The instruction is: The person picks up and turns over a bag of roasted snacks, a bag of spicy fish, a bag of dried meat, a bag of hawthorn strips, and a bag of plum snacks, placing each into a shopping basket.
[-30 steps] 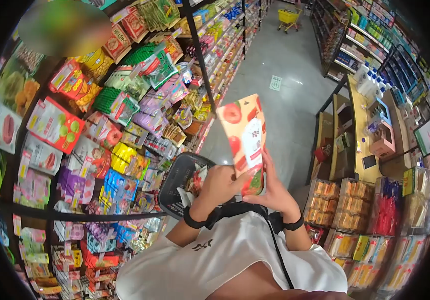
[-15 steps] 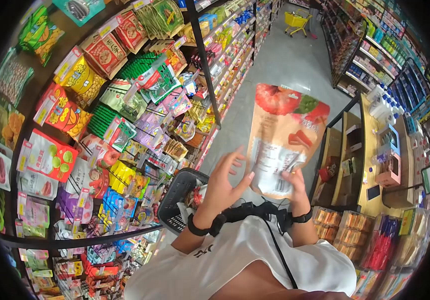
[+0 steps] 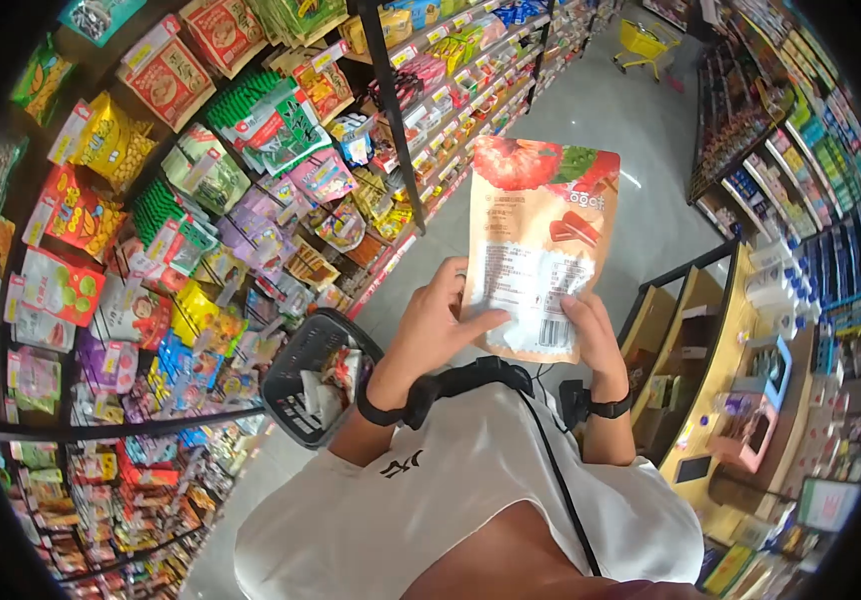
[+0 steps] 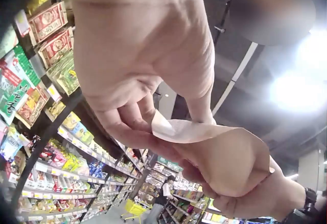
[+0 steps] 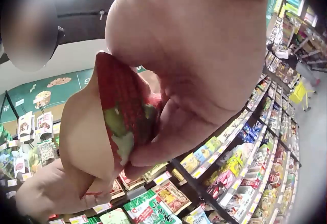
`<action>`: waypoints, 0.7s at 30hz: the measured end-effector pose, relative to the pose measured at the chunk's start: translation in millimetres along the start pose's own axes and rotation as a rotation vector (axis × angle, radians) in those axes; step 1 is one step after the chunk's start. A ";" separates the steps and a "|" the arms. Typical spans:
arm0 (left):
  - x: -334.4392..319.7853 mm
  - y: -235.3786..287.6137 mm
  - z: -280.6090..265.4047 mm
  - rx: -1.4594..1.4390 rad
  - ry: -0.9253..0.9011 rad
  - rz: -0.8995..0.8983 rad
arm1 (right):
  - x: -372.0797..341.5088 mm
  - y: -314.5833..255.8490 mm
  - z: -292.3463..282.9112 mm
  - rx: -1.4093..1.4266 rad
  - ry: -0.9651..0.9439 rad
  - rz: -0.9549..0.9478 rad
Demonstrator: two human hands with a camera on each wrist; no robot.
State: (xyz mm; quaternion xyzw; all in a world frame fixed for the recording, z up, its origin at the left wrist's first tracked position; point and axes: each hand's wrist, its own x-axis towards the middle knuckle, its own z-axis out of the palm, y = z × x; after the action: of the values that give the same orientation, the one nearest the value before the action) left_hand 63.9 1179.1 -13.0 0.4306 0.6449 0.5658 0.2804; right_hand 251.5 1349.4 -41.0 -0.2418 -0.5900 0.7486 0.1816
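Both hands hold an upright snack pouch (image 3: 541,225), peach-coloured with red fruit along the top and a white printed panel with a barcode. The left hand (image 3: 436,320) grips its lower left edge, thumb laid over the printed face and fingers behind. At the lower right edge, the right hand (image 3: 596,335) pinches the pouch with its thumb on the same face. From beneath, the left wrist view shows the pouch's folded base (image 4: 230,162) between the two hands. In the right wrist view, fingers wrap the red and green side of the pouch (image 5: 115,111).
A dark shopping basket (image 3: 284,412) with packages inside is beside the left forearm. Racks of hanging snack bags (image 3: 136,310) line the left. A wooden display shelf (image 3: 676,310) stands at right. Down the aisle are a yellow cart (image 3: 644,42) and a person (image 4: 162,198).
The pouch has been turned so its printed back faces the head camera. The left hand came off it, then took hold of its left edge. The view has shifted to the right.
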 end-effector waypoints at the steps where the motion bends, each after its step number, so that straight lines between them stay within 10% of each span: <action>1: 5.5 -7.3 6.9 -0.037 0.056 0.050 | 6.3 -5.8 -4.6 0.010 0.007 0.002; 12: 47.5 -1.3 -24.1 0.136 0.147 -0.232 | 117.7 -19.7 -11.8 -0.053 -0.206 0.047; 21: 78.6 -31.8 -74.9 0.040 0.377 -0.133 | 216.2 -27.5 29.2 -0.154 -0.397 0.064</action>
State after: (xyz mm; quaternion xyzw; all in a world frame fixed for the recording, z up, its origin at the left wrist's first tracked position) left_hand -44.4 1211.4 -18.8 0.2789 0.7243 0.6035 0.1828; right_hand 57.7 1453.2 -40.8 -0.1214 -0.6618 0.7396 0.0187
